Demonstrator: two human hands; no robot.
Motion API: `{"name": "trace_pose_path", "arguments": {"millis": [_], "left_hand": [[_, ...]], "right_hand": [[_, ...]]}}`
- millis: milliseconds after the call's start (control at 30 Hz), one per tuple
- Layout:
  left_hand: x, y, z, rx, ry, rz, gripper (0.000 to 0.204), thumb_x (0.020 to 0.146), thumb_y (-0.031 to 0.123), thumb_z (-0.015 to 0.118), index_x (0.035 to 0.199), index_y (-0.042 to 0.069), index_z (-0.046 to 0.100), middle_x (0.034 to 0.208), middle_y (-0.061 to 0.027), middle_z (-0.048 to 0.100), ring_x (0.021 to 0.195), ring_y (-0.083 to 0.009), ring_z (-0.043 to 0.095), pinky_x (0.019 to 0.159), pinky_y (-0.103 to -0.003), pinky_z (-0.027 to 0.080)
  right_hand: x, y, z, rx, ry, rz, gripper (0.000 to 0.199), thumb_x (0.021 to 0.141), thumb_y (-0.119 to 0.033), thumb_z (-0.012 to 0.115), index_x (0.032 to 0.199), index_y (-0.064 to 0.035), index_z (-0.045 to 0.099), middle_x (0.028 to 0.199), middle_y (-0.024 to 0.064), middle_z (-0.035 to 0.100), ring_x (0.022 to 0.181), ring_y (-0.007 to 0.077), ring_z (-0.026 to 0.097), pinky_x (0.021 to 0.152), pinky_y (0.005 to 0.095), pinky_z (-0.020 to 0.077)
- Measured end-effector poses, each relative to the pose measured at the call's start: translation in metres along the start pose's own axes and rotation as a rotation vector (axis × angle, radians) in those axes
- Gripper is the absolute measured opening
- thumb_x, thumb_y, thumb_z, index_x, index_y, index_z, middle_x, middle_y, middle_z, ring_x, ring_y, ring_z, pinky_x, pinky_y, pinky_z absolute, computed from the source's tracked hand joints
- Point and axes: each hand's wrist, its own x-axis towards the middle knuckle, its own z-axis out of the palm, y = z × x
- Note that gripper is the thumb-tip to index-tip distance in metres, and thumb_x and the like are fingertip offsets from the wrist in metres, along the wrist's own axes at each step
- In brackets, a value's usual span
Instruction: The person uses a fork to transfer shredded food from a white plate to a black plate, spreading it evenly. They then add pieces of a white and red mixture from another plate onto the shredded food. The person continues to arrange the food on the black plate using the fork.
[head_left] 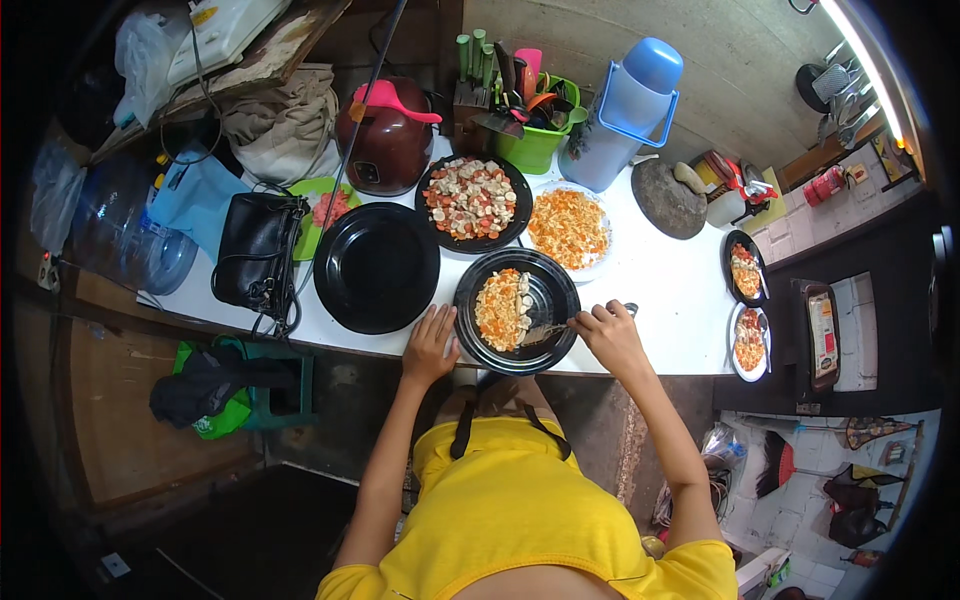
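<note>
A black plate [483, 357] lies near the table's front edge, holding an orange-and-white shredded food [500, 307] with pale round slices [524, 297] along its right side. My left hand [430, 345] rests open by its left rim, fingers stretched out. Whether it presses on the rim, I cannot tell. My right hand [605, 335] is closed around a metal utensil [543, 334], whose tip reaches into the plate beside the food; the exact kind of its head is unclear. To the left sits an empty black plate [377, 268].
Behind are a black plate of chopped pieces [478, 200] and a white plate of shredded food [569, 229]. A rice cooker [385, 145], green utensil basket [530, 152], blue-lidded jug [625, 115] and stone mortar [668, 203] line the back. A black handbag [252, 250] lies left; two filled plates stand right.
</note>
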Motion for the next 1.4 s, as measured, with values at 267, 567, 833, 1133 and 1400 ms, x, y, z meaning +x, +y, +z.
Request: {"name": "trace_pose_path", "arguments": {"millis": [267,567,833,1133,1400], "left_hand": [[0.000,0.000,0.000,0.006,-0.003,0.004,0.057,0.082,0.018,0.057,0.135,0.002,0.048,0.133,-0.0172,0.054,0.127,-0.0360,0.048,0.102,-0.045,0.041],[0.001,0.000,-0.001,0.015,-0.001,0.007,0.056,0.081,0.018,0.056,0.135,0.002,0.048,0.131,-0.0182,0.055,0.125,-0.0372,0.049,0.101,-0.046,0.042],[0.001,-0.001,0.000,0.010,-0.012,-0.006,0.057,0.081,0.019,0.056,0.136,0.003,0.048,0.132,-0.0180,0.055,0.126,-0.0366,0.049,0.102,-0.046,0.041],[0.001,0.000,-0.001,0.063,-0.033,-0.003,0.058,0.082,0.023,0.055,0.136,0.003,0.048,0.133,-0.0180,0.054,0.127,-0.0361,0.049,0.101,-0.044,0.043],[0.001,0.000,-0.002,0.073,-0.053,-0.011,0.055,0.082,0.022,0.052,0.133,0.003,0.052,0.133,-0.0182,0.055,0.126,-0.0367,0.050,0.101,-0.043,0.044]], "right_hand": [[-0.001,0.000,-0.006,0.014,-0.003,0.011,0.016,0.084,-0.015,0.061,0.095,-0.0143,0.073,0.083,-0.0031,0.058,0.082,0.0137,0.056,0.076,0.0307,0.0423],[0.003,-0.004,-0.014,0.018,-0.021,-0.028,0.012,0.083,-0.015,0.063,0.089,-0.0111,0.072,0.081,-0.0020,0.057,0.081,0.0141,0.055,0.077,0.0306,0.0425],[0.010,0.000,-0.017,0.007,-0.014,-0.042,0.017,0.082,-0.014,0.062,0.095,-0.0127,0.072,0.083,-0.0033,0.058,0.080,0.0134,0.054,0.076,0.0297,0.0418],[0.053,0.060,-0.046,-0.079,0.123,0.070,0.017,0.081,-0.015,0.062,0.093,-0.0151,0.074,0.093,-0.0055,0.066,0.077,0.0116,0.057,0.074,0.0303,0.0438],[0.124,0.094,0.011,-0.128,0.042,0.197,0.021,0.079,-0.009,0.060,0.097,-0.0042,0.068,0.079,0.0028,0.056,0.077,0.0172,0.059,0.070,0.0321,0.0446]]}}
